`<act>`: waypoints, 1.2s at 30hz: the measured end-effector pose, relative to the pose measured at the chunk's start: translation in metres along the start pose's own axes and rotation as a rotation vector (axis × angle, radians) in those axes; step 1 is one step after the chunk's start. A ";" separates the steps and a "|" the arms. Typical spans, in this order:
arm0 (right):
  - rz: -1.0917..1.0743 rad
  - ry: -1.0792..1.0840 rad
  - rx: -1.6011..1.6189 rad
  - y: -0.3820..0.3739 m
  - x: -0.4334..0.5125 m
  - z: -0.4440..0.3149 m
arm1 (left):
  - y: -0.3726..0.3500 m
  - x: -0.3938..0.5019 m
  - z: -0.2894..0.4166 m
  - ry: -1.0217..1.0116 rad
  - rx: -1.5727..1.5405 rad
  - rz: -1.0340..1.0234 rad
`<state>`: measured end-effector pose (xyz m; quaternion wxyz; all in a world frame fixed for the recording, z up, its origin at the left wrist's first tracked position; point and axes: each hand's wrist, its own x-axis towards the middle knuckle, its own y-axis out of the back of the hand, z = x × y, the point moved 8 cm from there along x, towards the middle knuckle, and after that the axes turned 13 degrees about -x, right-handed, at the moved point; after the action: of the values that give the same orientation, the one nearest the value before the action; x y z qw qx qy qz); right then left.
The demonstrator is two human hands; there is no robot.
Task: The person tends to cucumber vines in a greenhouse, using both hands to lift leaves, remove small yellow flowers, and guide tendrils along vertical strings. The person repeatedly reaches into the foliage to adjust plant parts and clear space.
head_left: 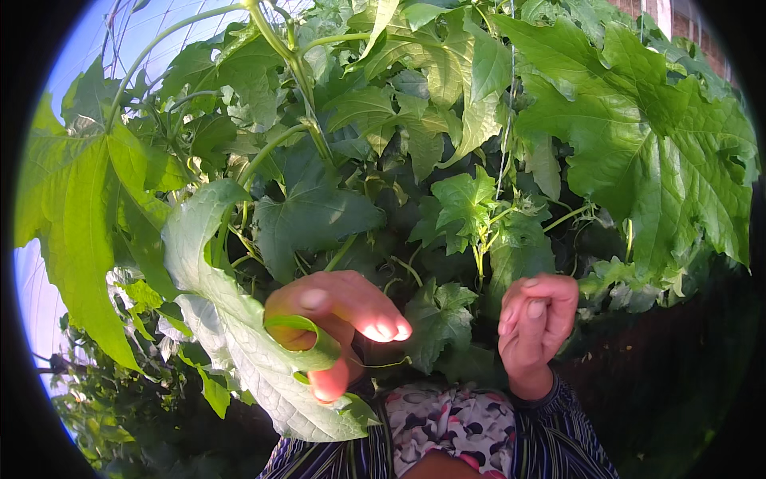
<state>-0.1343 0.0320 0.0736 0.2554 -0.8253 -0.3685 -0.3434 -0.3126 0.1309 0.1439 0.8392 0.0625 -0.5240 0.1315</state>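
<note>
My left hand (341, 323) is raised against a large lobed leaf (251, 347) whose pale underside shows. Part of the leaf curls between the thumb and the fingers, but whether they grip it is unclear. The fingertips point right, with a thin tendril (383, 364) just below them. To the right, my right hand (535, 323) is raised with its fingers curled in towards the palm and the thumb against them; nothing is seen in it. Behind it stands a small bright green shoot (479, 230) of the vine.
Dense climbing vines fill the view ahead, with a thick green stem (302, 78) at top centre and a vertical string (508, 120) right of it. Broad leaves hang near at the left (78, 197) and at the right (646, 138). Netting or film shows at upper left.
</note>
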 end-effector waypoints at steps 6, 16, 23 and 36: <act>-0.654 -0.022 -0.041 -0.143 -0.008 0.023 | 0.085 -0.029 0.079 -0.357 -0.407 0.497; -0.419 -0.001 -0.245 -0.181 0.007 0.087 | 0.145 -0.047 -0.001 0.613 0.550 0.756; -0.621 -0.390 0.180 -0.191 -0.003 0.132 | 0.146 -0.016 0.004 0.670 0.694 0.725; -0.974 -0.455 -0.102 -0.168 -0.030 0.183 | 0.164 -0.006 -0.001 0.690 0.746 0.518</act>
<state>-0.2118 0.2434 -0.0369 -0.0600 -0.6240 -0.7373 -0.2520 -0.3610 0.2869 0.1325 0.8232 0.1775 -0.1359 0.5219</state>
